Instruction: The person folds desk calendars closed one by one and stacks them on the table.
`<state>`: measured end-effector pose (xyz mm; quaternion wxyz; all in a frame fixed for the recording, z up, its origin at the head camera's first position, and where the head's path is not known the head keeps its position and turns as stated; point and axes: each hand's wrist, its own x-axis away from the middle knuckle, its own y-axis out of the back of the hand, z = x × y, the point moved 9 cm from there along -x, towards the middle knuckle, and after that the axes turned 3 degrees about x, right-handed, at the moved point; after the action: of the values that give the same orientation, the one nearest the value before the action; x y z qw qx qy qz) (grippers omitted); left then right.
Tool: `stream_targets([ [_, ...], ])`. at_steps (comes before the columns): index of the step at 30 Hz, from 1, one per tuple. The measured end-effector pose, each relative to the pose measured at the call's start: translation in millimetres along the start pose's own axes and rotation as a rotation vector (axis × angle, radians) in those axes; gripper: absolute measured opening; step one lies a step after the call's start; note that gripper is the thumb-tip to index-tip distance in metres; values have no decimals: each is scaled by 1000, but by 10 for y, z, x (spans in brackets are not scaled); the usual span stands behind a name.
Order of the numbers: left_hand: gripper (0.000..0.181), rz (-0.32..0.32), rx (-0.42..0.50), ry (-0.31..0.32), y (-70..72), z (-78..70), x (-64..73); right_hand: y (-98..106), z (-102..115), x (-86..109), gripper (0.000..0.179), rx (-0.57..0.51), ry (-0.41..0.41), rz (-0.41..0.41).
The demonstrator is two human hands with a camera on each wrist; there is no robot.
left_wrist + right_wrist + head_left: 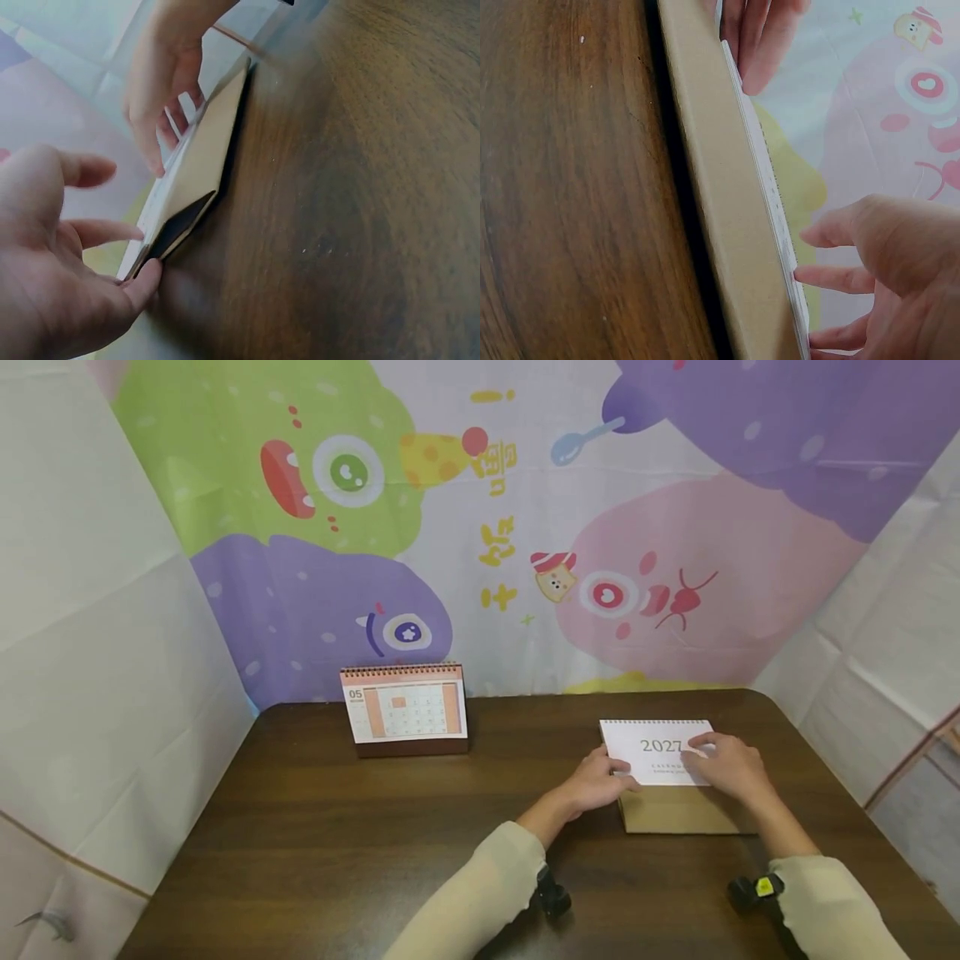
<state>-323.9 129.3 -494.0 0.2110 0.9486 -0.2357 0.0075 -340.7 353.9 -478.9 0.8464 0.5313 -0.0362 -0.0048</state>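
A desk calendar (652, 764) with a white top page marked 2027 leans back on its tan cardboard stand (682, 810), at the right of the table. My left hand (596, 782) grips its left side edge, with fingertips over the page and at the stand's end. From the right, my right hand (731, 766) reaches over the page, and its extended fingertips touch the white sheets. In the left wrist view the folded stand (206, 154) shows a dark hollow at its end. The stacked page edges (769, 202) appear in the right wrist view.
A second desk calendar (408, 710), with a pink border and the number 05, stands at the back left of the brown wooden table (322, 843). Behind the table hangs a cartoon-printed cloth (502, 652). White cloth panels (97, 610) enclose the sides.
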Motion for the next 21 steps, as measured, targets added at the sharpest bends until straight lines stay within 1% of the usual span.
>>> stream_targets([
  [4, 44, -40, -50, -79, -35, 103, -149, 0, 18, 19, 55, 19, 27, -12],
  [5, 43, -47, -54, -90, -40, 125, -180, -1, 16, 23, 55, 19, 28, -15],
  [7, 44, -55, -64, -93, -53, 188, -236, -5, 20, 28, 55, 18, 30, -20],
  [8, 44, -52, -55, -82, -51, 200, -241, -9, 23, 29, 55, 17, 29, -20],
  [11, 44, -47, -53, -78, -76, 240, -269, -13, 28, 31, 56, 17, 22, -16],
  [14, 44, -55, -63, -74, -117, 290, -315, -18, 18, 35, 57, 14, 2, -5],
  [15, 44, -57, -71, -81, -133, 308, -337, -20, 14, 35, 57, 13, -4, -2],
  [17, 46, -62, -64, -78, -145, 323, -343, -26, 7, 37, 57, 10, -14, 3],
  [20, 50, -55, -58, -68, -123, 278, -274, -37, 13, 34, 56, 14, 1, -3],
  [21, 52, -49, -45, -62, -106, 241, -231, -40, 17, 33, 56, 15, 8, -7],
])
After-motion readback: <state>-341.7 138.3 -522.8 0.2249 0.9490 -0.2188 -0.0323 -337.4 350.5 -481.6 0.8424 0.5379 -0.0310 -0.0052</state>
